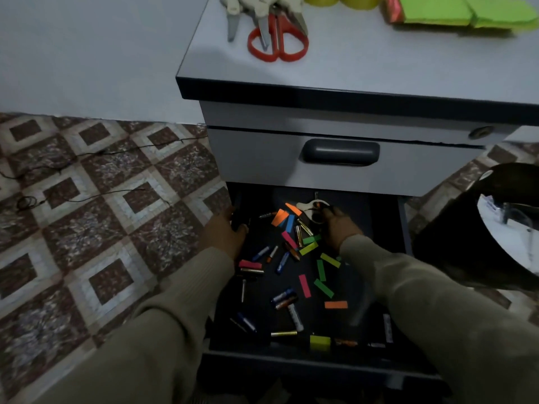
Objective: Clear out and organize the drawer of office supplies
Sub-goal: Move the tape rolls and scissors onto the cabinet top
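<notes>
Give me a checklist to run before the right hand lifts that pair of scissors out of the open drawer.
1. Right hand has hold of the scissors: ok, fingers are on the handles.
2. Blades closed: cannot tell, they lie in shadow.
3. Left hand steadies the drawer: ok, it grips the left wall.
4. Nothing resting on the scissors: cannot tell, an orange strip lies against them.
5. Room on the cabinet top beside the red scissors: ok.

patterned floor tiles (87, 199) | black cord (73, 158) | dark bin (478, 228)
</notes>
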